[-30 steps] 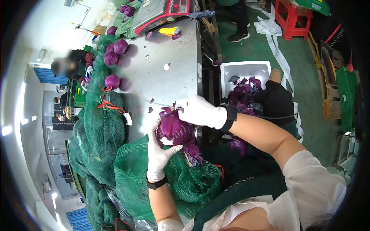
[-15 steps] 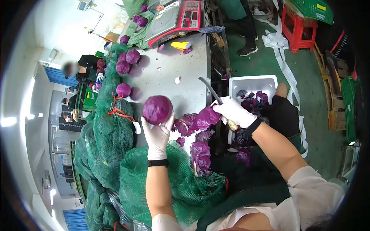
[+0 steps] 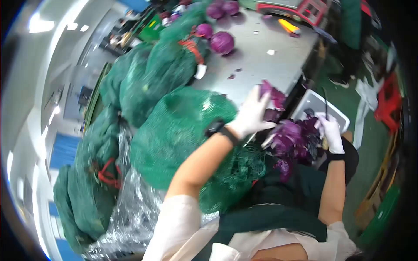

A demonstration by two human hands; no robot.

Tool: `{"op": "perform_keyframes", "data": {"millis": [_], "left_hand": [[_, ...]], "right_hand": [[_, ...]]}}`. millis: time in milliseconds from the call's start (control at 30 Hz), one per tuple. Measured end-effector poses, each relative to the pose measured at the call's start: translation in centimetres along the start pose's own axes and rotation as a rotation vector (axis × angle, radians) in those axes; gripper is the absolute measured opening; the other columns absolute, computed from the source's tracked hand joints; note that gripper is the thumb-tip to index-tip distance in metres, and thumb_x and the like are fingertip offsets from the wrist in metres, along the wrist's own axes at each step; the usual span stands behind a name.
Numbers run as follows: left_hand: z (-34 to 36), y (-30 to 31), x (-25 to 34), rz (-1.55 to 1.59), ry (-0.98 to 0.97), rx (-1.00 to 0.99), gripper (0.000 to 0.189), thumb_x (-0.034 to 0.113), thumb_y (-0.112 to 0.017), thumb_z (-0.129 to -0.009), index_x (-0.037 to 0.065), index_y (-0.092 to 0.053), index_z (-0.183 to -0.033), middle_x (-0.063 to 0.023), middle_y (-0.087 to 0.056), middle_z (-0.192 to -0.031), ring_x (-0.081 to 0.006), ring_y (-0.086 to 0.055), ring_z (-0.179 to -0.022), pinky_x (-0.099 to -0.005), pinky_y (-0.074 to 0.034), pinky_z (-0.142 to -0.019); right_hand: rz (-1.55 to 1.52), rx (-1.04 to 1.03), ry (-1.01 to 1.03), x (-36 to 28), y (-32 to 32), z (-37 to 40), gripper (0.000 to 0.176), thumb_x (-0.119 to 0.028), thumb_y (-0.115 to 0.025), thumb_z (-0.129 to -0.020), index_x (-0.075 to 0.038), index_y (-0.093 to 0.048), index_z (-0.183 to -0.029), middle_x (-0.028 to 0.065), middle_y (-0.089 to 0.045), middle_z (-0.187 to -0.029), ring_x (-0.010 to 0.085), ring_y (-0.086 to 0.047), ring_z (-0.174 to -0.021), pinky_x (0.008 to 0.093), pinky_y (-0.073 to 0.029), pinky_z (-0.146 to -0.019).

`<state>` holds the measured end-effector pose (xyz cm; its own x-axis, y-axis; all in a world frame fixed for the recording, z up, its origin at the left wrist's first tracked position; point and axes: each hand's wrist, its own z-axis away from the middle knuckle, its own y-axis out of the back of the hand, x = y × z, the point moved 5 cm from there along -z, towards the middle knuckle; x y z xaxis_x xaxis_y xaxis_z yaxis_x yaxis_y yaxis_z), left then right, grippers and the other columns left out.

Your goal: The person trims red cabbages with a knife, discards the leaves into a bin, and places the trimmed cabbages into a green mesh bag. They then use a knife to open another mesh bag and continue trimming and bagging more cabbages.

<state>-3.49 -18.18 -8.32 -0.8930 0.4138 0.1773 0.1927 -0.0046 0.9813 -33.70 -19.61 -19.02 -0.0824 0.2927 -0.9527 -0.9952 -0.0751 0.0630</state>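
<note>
My left hand (image 3: 251,114), in a white glove, is at the table edge with thumb and fingers spread. It touches or nearly touches loose purple cabbage leaves (image 3: 273,96). My right hand (image 3: 332,134), also gloved, is wrapped round a knife (image 3: 325,99) whose dark blade points up, over the white bin. Between the hands, a heap of purple cabbage leaves (image 3: 289,139) hangs at the bin's near side. A whole red cabbage (image 3: 222,42) rests on the metal table beside another cabbage (image 3: 203,31). Motion blurs both hands somewhat.
Green mesh sacks (image 3: 152,74) line the left side, one lying loose (image 3: 183,130) before me. The white bin (image 3: 342,118) stands right of the metal table (image 3: 248,65). A yellow-handled tool (image 3: 288,27) and a red scale (image 3: 283,9) are farther back.
The cabbage from my left hand now sits on the table. That hand has moved to the leaves at the edge; my right hand took the knife over the bin. The view has turned.
</note>
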Motion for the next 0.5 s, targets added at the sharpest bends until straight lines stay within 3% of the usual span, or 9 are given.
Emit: {"op": "perform_keyframes", "data": {"millis": [133,167,200,267,300,333,400,433,500], "left_hand": [[-0.9,0.4,5.6,0.261,-0.030,0.073,0.095,0.051,-0.076,-0.079,0.002,-0.036,-0.149,-0.0325,-0.034,-0.150,-0.0468,-0.034,-0.141,-0.0546,-0.029,-0.116],[-0.2,2.1,5.6,0.179,-0.054,0.117,0.090,0.051,-0.074,-0.081,0.002,-0.038,-0.148,-0.0291,-0.037,-0.150,-0.0455,-0.036,-0.140,-0.0565,-0.030,-0.114],[1.0,4.9,4.6,0.096,-0.167,0.284,0.086,0.048,-0.076,-0.079,0.001,-0.044,-0.143,-0.0274,-0.045,-0.145,-0.0430,-0.041,-0.136,-0.0533,-0.033,-0.113],[4.7,12.2,-0.3,-0.034,-0.080,0.469,0.076,0.035,-0.084,-0.070,-0.002,-0.057,-0.131,-0.0224,-0.059,-0.131,-0.0381,-0.053,-0.126,-0.0439,-0.039,-0.110],[7.0,15.4,-3.9,-0.125,0.127,0.379,0.079,0.033,-0.086,-0.068,-0.001,-0.056,-0.132,-0.0227,-0.058,-0.132,-0.0380,-0.053,-0.125,-0.0441,-0.040,-0.109],[10.6,18.0,-7.7,-0.269,0.249,0.410,0.083,0.039,-0.086,-0.067,0.000,-0.055,-0.134,-0.0220,-0.057,-0.134,-0.0370,-0.052,-0.127,-0.0448,-0.041,-0.108],[21.3,19.2,-15.0,-0.473,0.699,0.232,0.112,0.056,-0.089,-0.053,0.011,-0.045,-0.146,-0.0216,-0.046,-0.146,-0.0430,-0.043,-0.134,-0.0541,-0.037,-0.111],[27.1,18.3,-17.6,-0.376,0.973,-0.017,0.131,0.063,-0.089,-0.047,0.016,-0.031,-0.155,-0.0237,-0.029,-0.157,-0.0488,-0.030,-0.143,-0.0590,-0.030,-0.115],[37.1,14.4,-19.6,-0.128,1.248,-0.321,0.147,0.070,-0.088,-0.048,0.018,-0.009,-0.161,-0.0261,-0.013,-0.163,-0.0510,-0.015,-0.148,-0.0592,-0.025,-0.118]], "right_hand": [[0.106,0.117,0.019,3.6,2.0,-0.7,0.023,-0.019,-0.054,-0.100,-0.001,-0.066,-0.107,0.0019,-0.062,-0.064,0.0079,-0.046,-0.038,0.0243,-0.034,-0.036],[0.053,0.107,0.031,4.3,2.4,-0.8,0.022,-0.018,-0.055,-0.101,-0.001,-0.066,-0.107,0.0015,-0.062,-0.064,0.0076,-0.046,-0.038,0.0239,-0.034,-0.036],[0.003,0.101,0.036,5.4,3.1,-1.1,0.021,-0.018,-0.055,-0.101,-0.002,-0.066,-0.106,0.0012,-0.062,-0.063,0.0073,-0.046,-0.038,0.0234,-0.034,-0.036],[-0.017,0.090,0.090,6.6,4.3,-1.2,0.019,-0.019,-0.058,-0.101,-0.003,-0.068,-0.104,0.0002,-0.061,-0.063,0.0067,-0.046,-0.038,0.0232,-0.033,-0.037],[-0.017,0.105,0.108,7.0,4.8,-1.3,0.020,-0.020,-0.059,-0.101,-0.003,-0.068,-0.103,-0.0002,-0.061,-0.063,0.0065,-0.045,-0.039,0.0233,-0.033,-0.037],[-0.022,0.127,0.128,7.4,5.3,-1.3,0.020,-0.021,-0.060,-0.100,-0.003,-0.069,-0.102,-0.0005,-0.061,-0.063,0.0063,-0.045,-0.039,0.0234,-0.033,-0.038],[-0.036,0.149,0.135,7.6,5.9,-0.9,0.020,-0.021,-0.060,-0.100,-0.004,-0.070,-0.101,-0.0007,-0.060,-0.063,0.0063,-0.045,-0.039,0.0238,-0.033,-0.038],[-0.014,0.136,0.115,7.1,5.8,-0.4,0.019,-0.021,-0.060,-0.100,-0.004,-0.070,-0.102,-0.0006,-0.060,-0.063,0.0062,-0.045,-0.039,0.0238,-0.033,-0.038],[0.000,0.090,0.099,5.4,5.2,1.0,0.021,-0.022,-0.060,-0.100,-0.005,-0.070,-0.104,0.0010,-0.063,-0.066,0.0061,-0.045,-0.039,0.0235,-0.034,-0.038]]}}
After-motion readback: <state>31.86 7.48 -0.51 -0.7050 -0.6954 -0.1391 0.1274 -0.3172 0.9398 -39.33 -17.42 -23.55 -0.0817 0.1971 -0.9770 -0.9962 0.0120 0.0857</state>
